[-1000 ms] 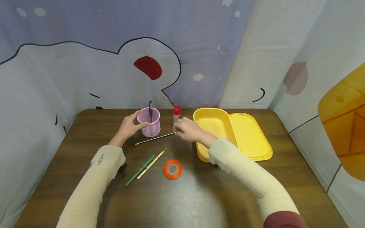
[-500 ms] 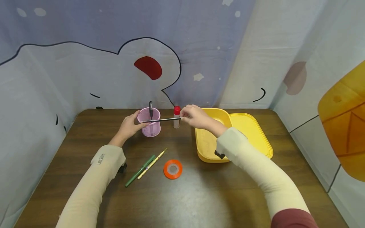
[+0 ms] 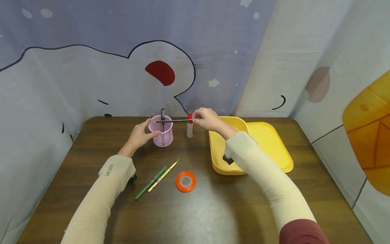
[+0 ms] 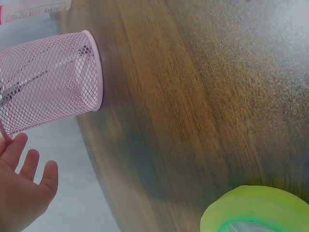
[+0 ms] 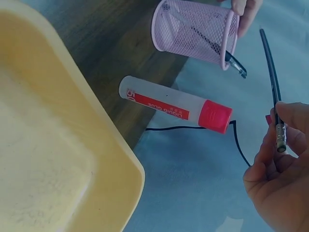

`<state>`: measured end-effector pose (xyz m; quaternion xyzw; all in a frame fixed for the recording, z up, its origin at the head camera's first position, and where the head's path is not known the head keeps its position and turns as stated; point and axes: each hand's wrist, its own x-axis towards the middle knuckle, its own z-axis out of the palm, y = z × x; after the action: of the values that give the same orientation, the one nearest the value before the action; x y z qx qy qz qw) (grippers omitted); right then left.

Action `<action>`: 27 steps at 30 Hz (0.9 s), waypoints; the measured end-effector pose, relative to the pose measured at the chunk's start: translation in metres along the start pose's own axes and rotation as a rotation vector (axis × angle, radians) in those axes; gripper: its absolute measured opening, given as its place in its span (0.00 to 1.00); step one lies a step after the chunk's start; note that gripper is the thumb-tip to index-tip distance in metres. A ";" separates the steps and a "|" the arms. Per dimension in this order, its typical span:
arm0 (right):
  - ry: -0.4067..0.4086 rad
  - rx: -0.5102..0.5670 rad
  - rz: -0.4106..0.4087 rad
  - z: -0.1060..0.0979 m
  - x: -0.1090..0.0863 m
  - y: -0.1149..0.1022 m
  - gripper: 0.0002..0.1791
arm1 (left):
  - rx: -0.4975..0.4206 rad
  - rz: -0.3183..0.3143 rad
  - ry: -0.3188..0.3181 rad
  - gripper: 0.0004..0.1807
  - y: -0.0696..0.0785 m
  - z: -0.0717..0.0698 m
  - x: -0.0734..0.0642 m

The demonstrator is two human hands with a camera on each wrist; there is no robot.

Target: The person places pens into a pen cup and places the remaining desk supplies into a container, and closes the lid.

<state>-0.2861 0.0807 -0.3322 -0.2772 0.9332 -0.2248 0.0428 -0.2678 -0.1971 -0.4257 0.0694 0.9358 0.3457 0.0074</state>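
Observation:
A pink mesh pen holder (image 3: pixel 163 140) stands upright on the table with a black capped pen (image 5: pixel 234 65) leaning inside. My left hand (image 3: pixel 137 136) holds its rim, thumb at the front and a finger toward the back left. In the left wrist view the other fingers (image 4: pixel 30 164) stay off the mesh. My right hand (image 3: pixel 208 119) pinches a dark pencil (image 3: pixel 175 121) near its metal-banded end (image 5: pixel 281 130). The pencil lies almost level, its point reaching over the holder's opening in the head view. In the right wrist view a gap shows between pencil and holder.
A red-capped liquid glue bottle (image 3: pixel 190 130) stands right of the holder, partly behind the pencil. A yellow box (image 3: pixel 214 147) and its flat lid (image 3: pixel 271 145) lie farther right. Nearer me are a green pen (image 3: pixel 149 184), a pale yellow pencil (image 3: pixel 164 175) and an orange tape roll (image 3: pixel 177 183).
My right hand has lifted the pencil off the table and raised it to the holder's rim height, its point now over the opening. My left hand keeps its place at the holder.

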 end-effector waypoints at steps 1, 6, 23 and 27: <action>-0.007 -0.001 0.008 0.001 0.001 0.000 0.07 | 0.000 0.002 0.002 0.45 0.000 0.000 0.000; -0.047 -0.013 0.038 0.006 0.007 0.001 0.07 | 0.005 0.009 0.014 0.44 0.001 0.001 -0.001; -0.034 0.027 0.065 0.011 0.018 -0.005 0.06 | -0.003 0.001 0.006 0.44 0.003 0.001 -0.003; -0.001 0.085 0.088 0.013 0.019 -0.006 0.06 | -0.008 -0.006 0.006 0.45 0.003 0.002 -0.003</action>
<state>-0.2968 0.0608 -0.3399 -0.2340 0.9340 -0.2621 0.0647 -0.2647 -0.1940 -0.4249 0.0656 0.9346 0.3496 0.0058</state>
